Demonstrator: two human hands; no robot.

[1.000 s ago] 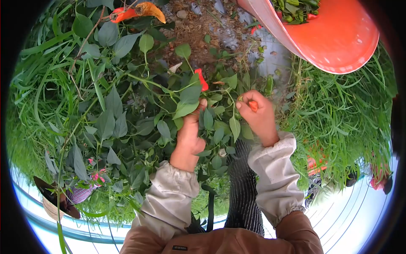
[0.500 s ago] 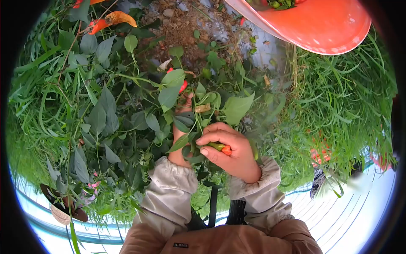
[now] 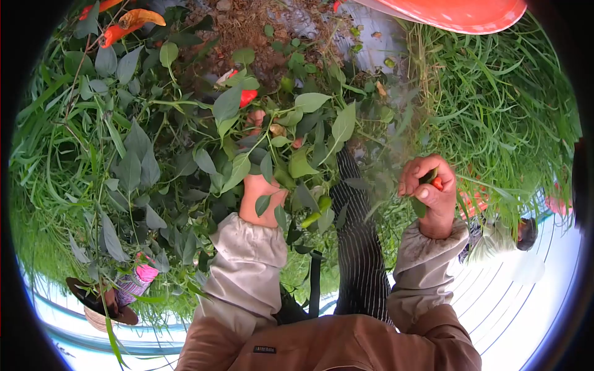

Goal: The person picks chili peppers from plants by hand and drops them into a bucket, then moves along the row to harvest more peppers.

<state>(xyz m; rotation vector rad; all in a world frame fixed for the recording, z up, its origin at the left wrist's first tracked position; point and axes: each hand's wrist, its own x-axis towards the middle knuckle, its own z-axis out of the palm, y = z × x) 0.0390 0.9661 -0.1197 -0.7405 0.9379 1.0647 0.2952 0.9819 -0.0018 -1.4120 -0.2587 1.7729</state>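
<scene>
My right hand (image 3: 433,191) is out to the right beside the pepper plant, its fingers curled round a pepper (image 3: 437,183) whose red-orange end shows. Something green, a leaf or another pepper, shows beside it in the same hand. My left hand (image 3: 263,193) reaches into the leaves of the pepper plant (image 3: 229,170); leaves cover most of it, and whether its fingers grip anything is hidden. A red pepper (image 3: 248,98) hangs just beyond its fingertips. Green peppers (image 3: 312,219) hang to the right of my left wrist.
An orange-red tub (image 3: 464,13) stands at the top right. Orange peppers (image 3: 117,31) hang at the upper left. Tall grass (image 3: 501,111) grows on the right. Other people, one with a pink item (image 3: 146,272), are at the lower left and right edges.
My right hand has moved right, away from the plant, with the pepper in it. My left hand stays among the leaves. The tub has shifted up in view.
</scene>
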